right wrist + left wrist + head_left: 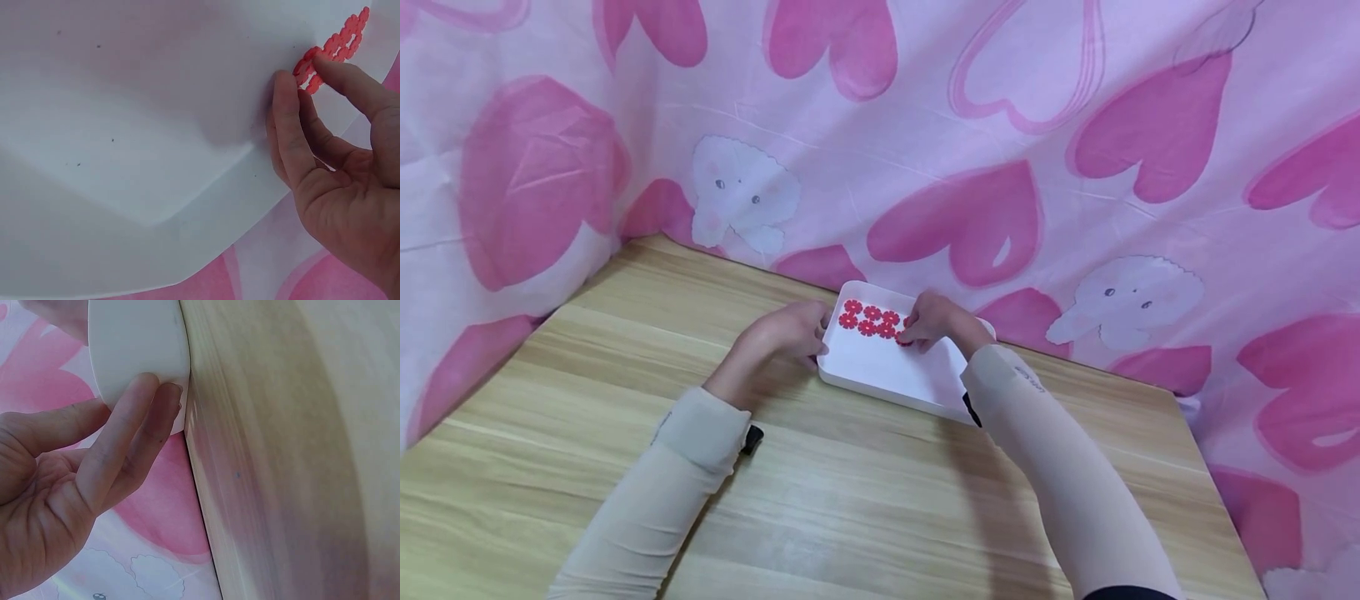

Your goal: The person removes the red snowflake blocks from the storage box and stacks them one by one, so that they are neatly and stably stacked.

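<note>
Pinching red flower piece (304,69) in white tray (880,367) with right fingers (289,109); left fingers (128,415) gripping tray's end.

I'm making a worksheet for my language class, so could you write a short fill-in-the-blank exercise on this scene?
1. The flower-shaped pieces in the tray are ____ in colour.
2. The right hand touches a piece, while the left hand touches the wall of the ____.
3. The big pink shapes printed on the cloth are ____.
4. The table has a surface patterned with ____ grain.

Missing words: red; tray; hearts; wood.
</note>
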The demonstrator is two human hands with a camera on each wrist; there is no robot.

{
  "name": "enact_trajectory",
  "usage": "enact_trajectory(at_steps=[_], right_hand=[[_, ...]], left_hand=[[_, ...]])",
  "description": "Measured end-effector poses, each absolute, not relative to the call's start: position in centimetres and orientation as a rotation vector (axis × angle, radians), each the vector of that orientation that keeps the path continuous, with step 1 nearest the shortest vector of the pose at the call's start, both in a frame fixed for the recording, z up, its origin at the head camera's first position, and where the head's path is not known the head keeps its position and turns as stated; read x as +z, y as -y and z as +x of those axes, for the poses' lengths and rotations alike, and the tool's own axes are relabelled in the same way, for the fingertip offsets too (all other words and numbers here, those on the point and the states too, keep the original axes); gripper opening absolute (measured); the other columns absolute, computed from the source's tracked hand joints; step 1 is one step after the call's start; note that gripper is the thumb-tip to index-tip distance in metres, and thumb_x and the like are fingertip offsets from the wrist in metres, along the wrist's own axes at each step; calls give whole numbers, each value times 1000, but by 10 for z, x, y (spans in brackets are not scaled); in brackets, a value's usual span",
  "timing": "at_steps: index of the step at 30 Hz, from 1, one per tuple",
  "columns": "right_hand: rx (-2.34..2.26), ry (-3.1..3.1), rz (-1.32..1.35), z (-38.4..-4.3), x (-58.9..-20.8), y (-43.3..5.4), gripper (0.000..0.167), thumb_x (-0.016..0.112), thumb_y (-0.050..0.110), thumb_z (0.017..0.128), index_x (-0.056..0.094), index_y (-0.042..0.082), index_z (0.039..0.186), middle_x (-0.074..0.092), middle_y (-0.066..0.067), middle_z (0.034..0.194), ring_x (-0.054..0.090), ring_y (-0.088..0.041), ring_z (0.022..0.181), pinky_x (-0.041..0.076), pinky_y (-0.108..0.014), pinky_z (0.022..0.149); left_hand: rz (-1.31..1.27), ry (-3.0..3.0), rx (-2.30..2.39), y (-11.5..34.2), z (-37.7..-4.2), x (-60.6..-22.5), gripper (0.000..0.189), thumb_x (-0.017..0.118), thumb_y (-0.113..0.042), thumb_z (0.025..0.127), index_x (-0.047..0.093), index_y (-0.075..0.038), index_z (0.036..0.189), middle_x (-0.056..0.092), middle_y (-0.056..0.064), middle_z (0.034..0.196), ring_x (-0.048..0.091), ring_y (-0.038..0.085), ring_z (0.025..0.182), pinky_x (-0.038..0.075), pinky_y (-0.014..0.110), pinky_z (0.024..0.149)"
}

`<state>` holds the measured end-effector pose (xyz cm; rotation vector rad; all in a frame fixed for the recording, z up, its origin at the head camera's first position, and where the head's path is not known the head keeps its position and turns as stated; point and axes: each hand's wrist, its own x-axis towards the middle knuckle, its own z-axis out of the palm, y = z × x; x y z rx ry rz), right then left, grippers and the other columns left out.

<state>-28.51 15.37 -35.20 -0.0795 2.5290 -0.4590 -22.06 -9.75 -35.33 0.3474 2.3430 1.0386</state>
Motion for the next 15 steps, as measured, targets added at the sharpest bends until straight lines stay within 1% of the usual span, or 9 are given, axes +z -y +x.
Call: enact_trajectory(at_steps=[3,10,15], right_hand=[[-460,-2539,-88,-284,-353,-154,28,79,21,99,75,-2,116,79,-13,102,76,-20,87,67,-28,88],[-506,-2540,-117,-281,-356,-155,18,81,19,98,75,3,104,77,-10,98,77,-20,89,67,-28,87],[-579,-2525,-107,-278,-356,-156,16,81,14,97,73,3,105,72,-10,99,78,-23,91,67,-30,89]], left_hand=[[347,-2341,1036,97,-221,-353,40,61,7,102,52,12,141,63,27,131,72,29,102,69,33,83],[340,-2345,1032,97,-220,-352,40,61,6,103,51,11,141,63,26,131,72,29,102,68,34,85],[361,-2344,1047,98,-220,-352,40,61,9,101,51,13,140,63,28,131,73,30,101,69,34,84]])
